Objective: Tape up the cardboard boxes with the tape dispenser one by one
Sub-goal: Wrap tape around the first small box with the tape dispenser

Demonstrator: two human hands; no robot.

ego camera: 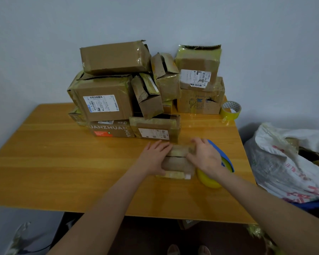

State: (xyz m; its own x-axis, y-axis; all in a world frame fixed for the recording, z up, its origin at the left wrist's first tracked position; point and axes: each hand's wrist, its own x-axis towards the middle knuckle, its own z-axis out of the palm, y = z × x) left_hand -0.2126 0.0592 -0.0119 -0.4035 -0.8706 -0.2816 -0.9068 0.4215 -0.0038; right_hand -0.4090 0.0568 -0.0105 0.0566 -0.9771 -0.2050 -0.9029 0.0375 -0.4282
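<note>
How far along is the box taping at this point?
Done: nothing clearly; several stacked boxes at the back show gaping flaps. In hand: the left hand and right hand rest on a small box whose top seam shows a gap, with the tape dispenser beside it. Left: this box and the whole stack.

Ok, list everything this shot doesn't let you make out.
Head view:
- Small box: motion-blurred, with its ends covered by the left hand and right hand. Whether they grip it or only press on it is unclear.
- Tape dispenser: mostly behind the right hand and wrist.
- Shipping labels on the stacked boxes: too small to read.
- White bag: cut off by the right edge.
</note>
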